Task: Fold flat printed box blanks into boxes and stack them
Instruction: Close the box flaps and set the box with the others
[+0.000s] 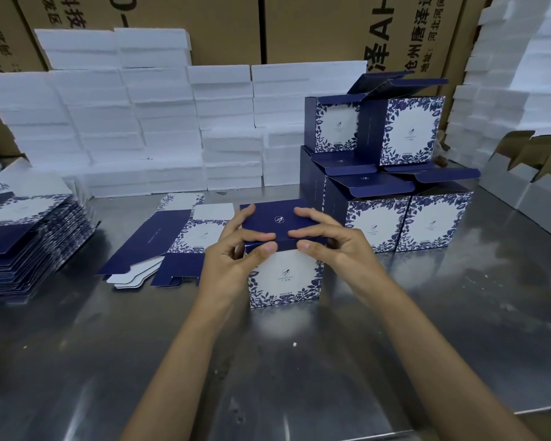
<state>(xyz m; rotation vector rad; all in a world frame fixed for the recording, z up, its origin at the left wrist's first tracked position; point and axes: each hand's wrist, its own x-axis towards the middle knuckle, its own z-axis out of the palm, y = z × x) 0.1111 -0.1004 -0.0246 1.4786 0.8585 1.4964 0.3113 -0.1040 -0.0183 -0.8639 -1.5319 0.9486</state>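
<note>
Two hands, the left hand (236, 249) and right hand (328, 243), pinch the dark lid flap of one box (283, 275) standing mid-table (299, 377). One flat blank (172, 240) lies just left; a blank stack (29, 230) sits at the left edge. Perhaps five folded boxes (392, 173) stand stacked right. The near table is bare.

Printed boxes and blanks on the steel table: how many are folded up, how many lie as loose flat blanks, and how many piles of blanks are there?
Folded boxes: 5, one in the left hand and right hand, four stacked at right
Loose flat blanks: 1
Piles of blanks: 1
Total: 7
</note>
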